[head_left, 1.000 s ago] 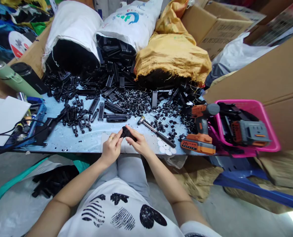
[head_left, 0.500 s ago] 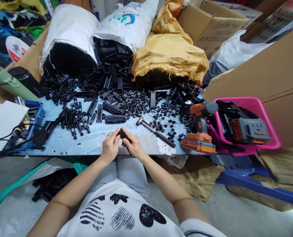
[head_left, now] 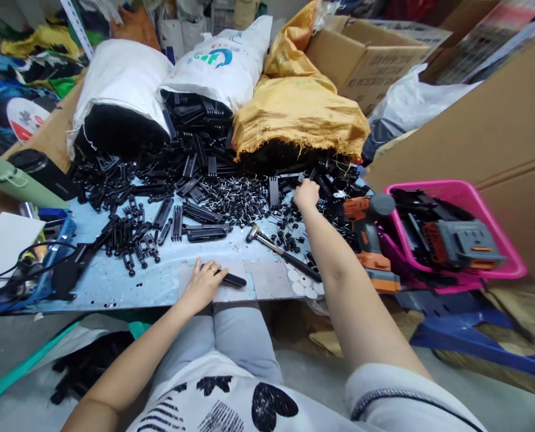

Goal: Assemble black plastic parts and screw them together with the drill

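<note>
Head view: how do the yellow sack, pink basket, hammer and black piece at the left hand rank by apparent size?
1. Yellow sack and pink basket: too alike to rank
2. Hammer
3. Black piece, partly under the left hand

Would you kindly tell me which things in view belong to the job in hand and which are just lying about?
Apparently part of the job:
- black bar in the left hand
- small pieces near the right hand
- perhaps the hammer

Probably just lying about:
- green flask
- black cup
- white papers
</note>
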A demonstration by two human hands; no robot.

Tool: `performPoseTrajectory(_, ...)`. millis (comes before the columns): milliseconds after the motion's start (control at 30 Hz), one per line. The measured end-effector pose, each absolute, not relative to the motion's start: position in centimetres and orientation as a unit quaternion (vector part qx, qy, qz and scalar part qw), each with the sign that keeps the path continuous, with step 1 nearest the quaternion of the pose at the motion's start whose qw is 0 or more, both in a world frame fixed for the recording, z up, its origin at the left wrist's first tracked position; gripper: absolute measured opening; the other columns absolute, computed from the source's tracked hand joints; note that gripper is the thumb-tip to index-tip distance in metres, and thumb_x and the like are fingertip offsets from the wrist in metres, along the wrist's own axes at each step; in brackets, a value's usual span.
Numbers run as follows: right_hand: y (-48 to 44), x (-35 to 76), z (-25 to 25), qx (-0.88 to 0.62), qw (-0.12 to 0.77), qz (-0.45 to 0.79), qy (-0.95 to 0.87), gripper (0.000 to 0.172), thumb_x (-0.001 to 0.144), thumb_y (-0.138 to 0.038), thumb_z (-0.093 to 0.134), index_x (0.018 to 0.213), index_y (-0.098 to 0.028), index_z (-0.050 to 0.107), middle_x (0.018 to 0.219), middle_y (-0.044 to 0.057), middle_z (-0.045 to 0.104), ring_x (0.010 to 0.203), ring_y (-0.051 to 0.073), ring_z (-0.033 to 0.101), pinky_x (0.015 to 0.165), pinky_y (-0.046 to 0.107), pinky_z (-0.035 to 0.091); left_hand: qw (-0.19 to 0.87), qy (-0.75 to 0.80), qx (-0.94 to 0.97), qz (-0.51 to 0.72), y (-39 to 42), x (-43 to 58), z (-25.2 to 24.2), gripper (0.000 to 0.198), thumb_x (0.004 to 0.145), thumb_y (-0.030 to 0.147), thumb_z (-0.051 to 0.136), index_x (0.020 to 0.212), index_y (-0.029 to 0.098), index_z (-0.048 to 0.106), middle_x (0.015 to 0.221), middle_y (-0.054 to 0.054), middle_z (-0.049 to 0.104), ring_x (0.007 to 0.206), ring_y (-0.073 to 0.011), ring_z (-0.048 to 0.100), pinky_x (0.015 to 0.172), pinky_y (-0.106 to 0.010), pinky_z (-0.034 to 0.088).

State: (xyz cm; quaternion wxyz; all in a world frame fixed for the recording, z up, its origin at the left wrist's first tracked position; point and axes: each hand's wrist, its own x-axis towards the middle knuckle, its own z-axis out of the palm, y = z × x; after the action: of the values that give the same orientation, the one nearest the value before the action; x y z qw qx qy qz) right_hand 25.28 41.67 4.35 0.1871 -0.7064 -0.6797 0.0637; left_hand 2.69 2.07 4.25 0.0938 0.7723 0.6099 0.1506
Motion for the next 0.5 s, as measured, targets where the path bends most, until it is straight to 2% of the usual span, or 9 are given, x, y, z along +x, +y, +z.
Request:
performPoseTrajectory(133, 45.4, 26.9, 3.5, -0.763, 0.236, 0.131, -0.587, 0.043, 0.082, -0.014, 0.051, 0.123, -0.007, 0.043, 0.108, 0.019, 0.057, 0.101, 0.024, 0.054, 0.089, 0.038, 0.041, 0.080, 0.592, 0.784, 0.170, 2.5, 2.3, 3.7, 0.034, 0.088, 0.010, 0.043, 0.120, 0.018, 0.055, 0.096, -0.010, 0.063, 0.092, -0.0213, 0.058, 0.086, -0.042, 0.047)
performPoseTrajectory(267, 47.0, 28.0, 2.7, -0.755, 0.283, 0.165, -0.568, 0.066, 0.068, -0.012, 0.065, 0.128, -0.010, 0.038, 0.107, 0.015, 0.057, 0.098, 0.023, 0.056, 0.091, 0.037, 0.041, 0.060, 0.594, 0.780, 0.184, 1.7, 1.7, 3.8, 0.031, 0.090, 0.014, 0.043, 0.119, 0.017, 0.055, 0.093, -0.011, 0.064, 0.088, -0.0220, 0.059, 0.078, -0.038, 0.049)
performPoseTrajectory(333, 47.0, 28.0, 2.8, -0.754, 0.312, 0.165, -0.554, 0.060, 0.069, -0.016, 0.065, 0.124, -0.010, 0.042, 0.103, 0.013, 0.058, 0.096, 0.021, 0.056, 0.090, 0.035, 0.041, 0.057, 0.594, 0.783, 0.176, 1.2, 1.1, 3.9, 0.031, 0.091, 0.014, 0.043, 0.119, 0.016, 0.055, 0.094, -0.011, 0.064, 0.088, -0.0222, 0.059, 0.077, -0.038, 0.049)
performPoseTrajectory(433, 45.4, 27.5, 3.6, -0.706, 0.370, 0.234, -0.557, 0.033, 0.083, -0.026, 0.050, 0.112, -0.010, 0.050, 0.083, 0.006, 0.058, 0.077, 0.016, 0.057, 0.077, 0.030, 0.047, 0.058, 0.603, 0.778, 0.168, 0.7, 0.3, 3.9, 0.031, 0.091, 0.015, 0.042, 0.119, 0.015, 0.054, 0.095, -0.012, 0.064, 0.090, -0.0229, 0.059, 0.077, -0.038, 0.048)
performPoseTrajectory(500, 42.8, 26.7, 4.4, -0.629, 0.405, 0.320, -0.582, 0.033, 0.089, -0.034, 0.042, 0.110, -0.010, 0.050, 0.071, 0.001, 0.054, 0.062, 0.013, 0.052, 0.065, 0.027, 0.047, 0.062, 0.615, 0.770, 0.159, 0.5, 0.0, 3.7, 0.031, 0.091, 0.015, 0.042, 0.119, 0.015, 0.054, 0.095, -0.012, 0.063, 0.091, -0.0233, 0.059, 0.077, -0.038, 0.048)
